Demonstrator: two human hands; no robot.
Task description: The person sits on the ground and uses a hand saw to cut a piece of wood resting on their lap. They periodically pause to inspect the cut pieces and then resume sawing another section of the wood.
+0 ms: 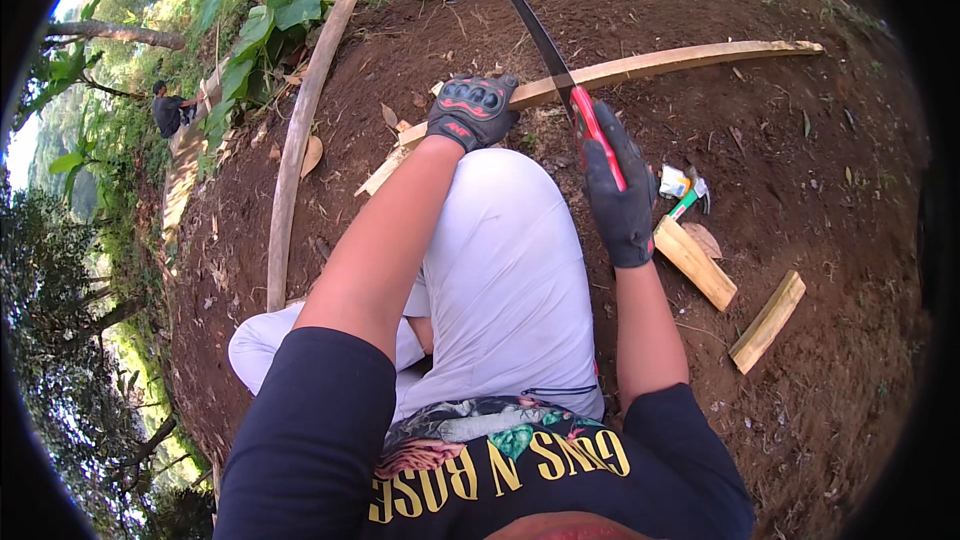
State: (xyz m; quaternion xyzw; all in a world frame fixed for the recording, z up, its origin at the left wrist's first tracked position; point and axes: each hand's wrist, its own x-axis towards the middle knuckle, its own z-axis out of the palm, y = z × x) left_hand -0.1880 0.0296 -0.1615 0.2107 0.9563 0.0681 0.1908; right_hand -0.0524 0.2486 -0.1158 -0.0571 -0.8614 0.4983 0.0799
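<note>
nearest, a bent knee in white trousers (pixel 500 260) is seen between the two gloved forearms. the right hand (pixel 620 202) is closed around the red handle of a hand saw (pixel 548 45), whose dark blade runs up and to the left across a long pale wooden slat (pixel 660 64) lying on bare soil. the left hand (pixel 472 110) is pressed down on the slat just left of the blade, fingers curled over its edge. a cut appears to be in hand; a steady stroke with the slat pinned firmly seems called for next. to the right, two short offcuts (pixel 694 262) and a green-handled hammer (pixel 690 200) are seen; far left, a long pole (pixel 296 145).
</note>
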